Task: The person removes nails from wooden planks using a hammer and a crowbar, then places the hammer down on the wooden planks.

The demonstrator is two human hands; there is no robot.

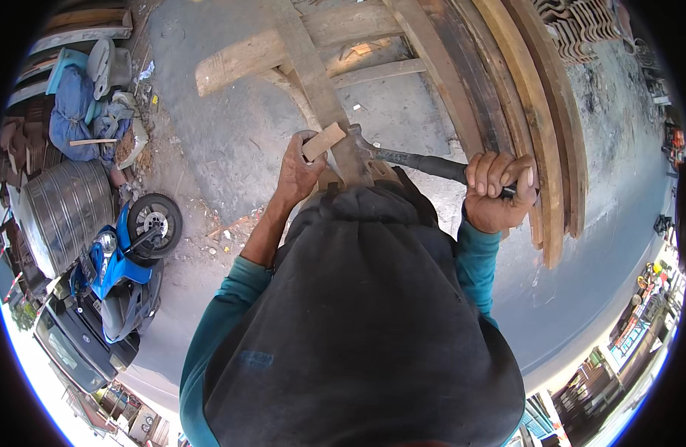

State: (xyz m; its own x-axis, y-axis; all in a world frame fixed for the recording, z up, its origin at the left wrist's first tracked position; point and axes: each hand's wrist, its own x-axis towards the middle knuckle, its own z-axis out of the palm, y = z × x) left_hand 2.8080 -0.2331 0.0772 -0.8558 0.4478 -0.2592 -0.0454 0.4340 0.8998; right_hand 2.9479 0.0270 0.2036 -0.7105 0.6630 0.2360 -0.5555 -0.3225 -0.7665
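Note:
My right hand (pixel 499 192) is wrapped round the dark grip of a hammer (pixel 421 161). The hammer points left, its metal head at the right edge of a long wooden plank (pixel 313 74); whether it touches the wood I cannot tell. In my left hand (pixel 298 170) is a small light-brown wood block (pixel 323 141), held at a tilt over the plank's left edge. The plank runs away from my body and lies across a thick wooden beam (pixel 242 62). My dark apron hides its near end.
Long timbers (pixel 499 89) lie side by side on the right. On the left are a blue motorcycle (pixel 123 253), a ribbed metal drum (pixel 67 212) and a blue bag (pixel 73 119). A dark car (pixel 74 339) stands behind the motorcycle. Debris litters the concrete floor (pixel 209 127).

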